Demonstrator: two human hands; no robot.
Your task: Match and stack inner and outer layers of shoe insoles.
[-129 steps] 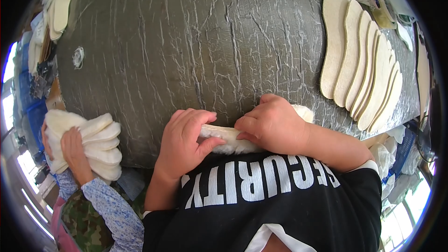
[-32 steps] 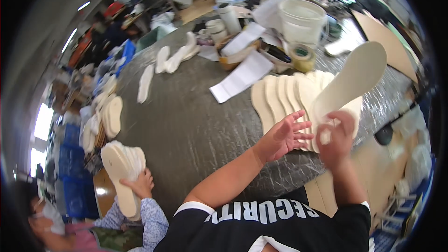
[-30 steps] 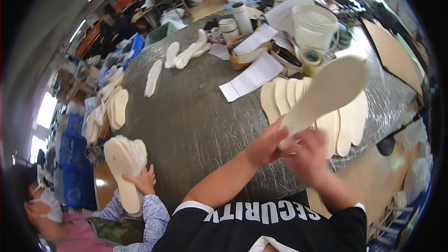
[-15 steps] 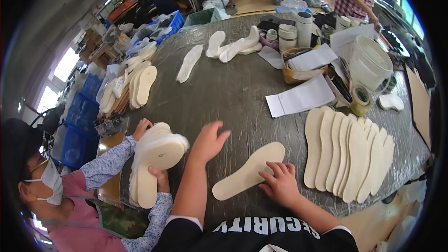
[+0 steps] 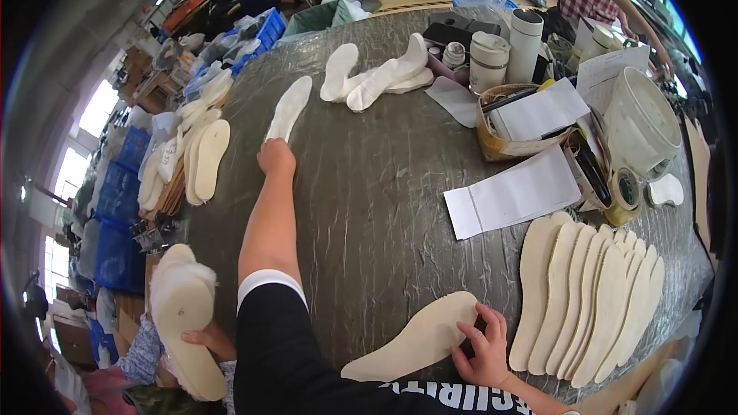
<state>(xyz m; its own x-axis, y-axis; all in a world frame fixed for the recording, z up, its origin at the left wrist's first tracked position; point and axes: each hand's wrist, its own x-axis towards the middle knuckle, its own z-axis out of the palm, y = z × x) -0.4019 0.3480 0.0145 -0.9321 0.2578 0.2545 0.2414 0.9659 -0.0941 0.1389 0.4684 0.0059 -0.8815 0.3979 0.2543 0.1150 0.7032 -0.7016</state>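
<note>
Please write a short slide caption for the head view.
Left hand reaches a white insole far across the table; right hand presses a beige insole.

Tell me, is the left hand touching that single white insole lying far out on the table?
Touching. The head view shows the left hand stretched out with its fingers meeting the near end of the white insole, no gap between them.

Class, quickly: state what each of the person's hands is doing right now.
Left hand: reaching across the table, touching a white insole; grip cannot be told.
Right hand: open, fingers pressing a beige insole.
</note>
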